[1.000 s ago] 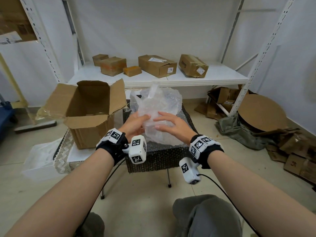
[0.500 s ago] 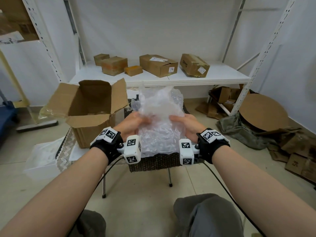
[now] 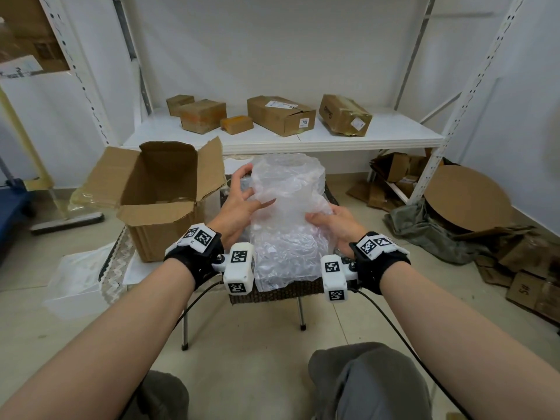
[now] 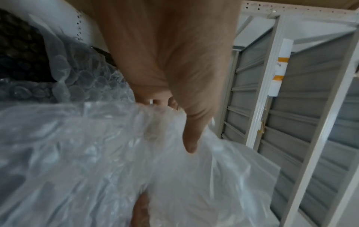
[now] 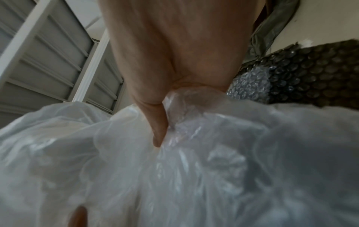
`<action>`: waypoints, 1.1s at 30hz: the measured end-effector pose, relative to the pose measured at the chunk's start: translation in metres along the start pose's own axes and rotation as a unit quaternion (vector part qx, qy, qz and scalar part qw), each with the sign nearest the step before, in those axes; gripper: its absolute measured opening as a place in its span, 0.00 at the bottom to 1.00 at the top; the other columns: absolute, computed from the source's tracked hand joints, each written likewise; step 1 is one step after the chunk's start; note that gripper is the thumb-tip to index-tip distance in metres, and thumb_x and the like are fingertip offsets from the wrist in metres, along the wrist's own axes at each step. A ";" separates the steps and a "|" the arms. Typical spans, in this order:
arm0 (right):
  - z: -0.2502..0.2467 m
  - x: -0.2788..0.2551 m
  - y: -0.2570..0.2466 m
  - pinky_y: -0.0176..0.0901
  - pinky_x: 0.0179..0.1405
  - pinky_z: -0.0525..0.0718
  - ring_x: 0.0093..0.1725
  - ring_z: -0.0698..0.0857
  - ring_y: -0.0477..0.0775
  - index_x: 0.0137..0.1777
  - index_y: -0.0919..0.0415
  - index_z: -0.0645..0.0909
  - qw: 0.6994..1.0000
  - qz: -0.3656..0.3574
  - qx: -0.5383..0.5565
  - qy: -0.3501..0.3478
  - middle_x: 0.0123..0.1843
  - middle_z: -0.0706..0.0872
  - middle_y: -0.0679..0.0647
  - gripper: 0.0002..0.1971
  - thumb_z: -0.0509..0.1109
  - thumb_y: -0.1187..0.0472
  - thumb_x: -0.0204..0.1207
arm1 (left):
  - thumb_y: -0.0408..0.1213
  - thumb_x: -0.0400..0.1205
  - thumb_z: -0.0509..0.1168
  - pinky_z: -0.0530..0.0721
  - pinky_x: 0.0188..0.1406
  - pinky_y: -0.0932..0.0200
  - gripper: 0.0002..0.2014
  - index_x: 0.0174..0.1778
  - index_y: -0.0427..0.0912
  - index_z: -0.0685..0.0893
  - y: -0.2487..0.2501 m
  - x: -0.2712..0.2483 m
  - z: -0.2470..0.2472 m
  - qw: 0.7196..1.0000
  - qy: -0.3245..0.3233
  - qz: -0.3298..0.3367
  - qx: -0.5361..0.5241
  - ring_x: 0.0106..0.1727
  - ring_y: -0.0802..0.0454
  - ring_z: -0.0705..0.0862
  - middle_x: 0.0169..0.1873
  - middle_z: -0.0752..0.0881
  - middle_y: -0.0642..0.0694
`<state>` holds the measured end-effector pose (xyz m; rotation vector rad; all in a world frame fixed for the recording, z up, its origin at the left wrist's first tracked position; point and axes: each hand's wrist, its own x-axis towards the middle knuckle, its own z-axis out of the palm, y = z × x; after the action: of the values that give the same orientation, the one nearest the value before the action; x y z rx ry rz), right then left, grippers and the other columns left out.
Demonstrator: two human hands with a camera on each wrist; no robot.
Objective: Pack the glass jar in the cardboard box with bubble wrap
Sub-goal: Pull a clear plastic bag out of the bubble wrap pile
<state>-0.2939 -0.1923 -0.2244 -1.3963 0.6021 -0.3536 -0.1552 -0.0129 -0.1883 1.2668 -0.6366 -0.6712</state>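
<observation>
A tall bundle of clear bubble wrap (image 3: 288, 213) stands on the dark woven stool (image 3: 291, 291) in front of me; the glass jar is hidden inside it. My left hand (image 3: 242, 198) lies against the bundle's upper left side with spread fingers, thumb at the top edge. My right hand (image 3: 330, 219) grips the wrap at mid-height on the right. The wrist views show the wrap (image 4: 136, 161) and thumbs pressed into the wrap (image 5: 174, 153). The open cardboard box (image 3: 160, 192) stands to the left, flaps up.
A white shelf (image 3: 394, 134) behind holds several closed cardboard boxes. Flattened cardboard and a grey cloth (image 3: 424, 231) lie on the floor at right. A clear plastic sheet (image 3: 75, 277) lies on the floor at left. My knee (image 3: 363, 383) is below.
The bundle has been stood up taller. My left hand slid up toward the bundle's top and opened out; my right hand stayed lower on the right side, holding the wrap.
</observation>
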 end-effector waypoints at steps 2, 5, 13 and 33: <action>-0.002 0.003 0.002 0.72 0.70 0.79 0.65 0.85 0.73 0.58 0.64 0.87 1.000 0.005 -0.004 0.001 0.59 0.91 0.65 0.33 0.88 0.55 0.49 | 0.23 0.79 0.69 0.77 0.71 0.50 0.44 0.80 0.68 0.59 0.001 0.000 0.000 0.994 -0.041 0.044 0.094 0.79 0.54 0.66 0.82 0.63 0.52; -0.006 0.002 0.004 0.72 0.70 0.79 0.65 0.85 0.74 0.57 0.66 0.87 1.000 0.009 -0.006 0.005 0.58 0.90 0.67 0.32 0.87 0.56 0.51 | 0.19 0.81 0.62 0.66 0.71 0.69 0.37 0.79 0.62 0.68 0.002 -0.001 0.002 0.959 -0.097 0.082 0.252 0.73 0.70 0.64 0.78 0.62 0.66; -0.011 -0.020 -0.007 0.63 0.72 0.79 0.64 0.85 0.69 0.62 0.69 0.83 0.999 0.024 0.034 0.018 0.59 0.89 0.67 0.15 0.74 0.72 0.76 | 0.29 0.82 0.69 0.86 0.40 0.62 0.09 0.55 0.30 0.89 -0.010 0.016 -0.001 0.976 0.073 0.038 0.202 0.38 0.54 0.89 0.46 0.90 0.35; 0.004 -0.012 -0.026 0.43 0.27 0.79 0.27 0.79 0.56 0.44 0.67 0.81 0.977 -0.105 -0.174 0.068 0.31 0.84 0.58 0.07 0.77 0.73 0.70 | 0.48 0.74 0.76 0.81 0.35 0.59 0.14 0.31 0.44 0.82 0.076 0.023 0.055 0.871 -0.051 -0.048 0.485 0.32 0.53 0.81 0.29 0.84 0.47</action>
<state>-0.2982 -0.1865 -0.1970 -1.7889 0.6516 -0.5347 -0.1734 -0.0527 -0.1021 2.2157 -1.0692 -0.4948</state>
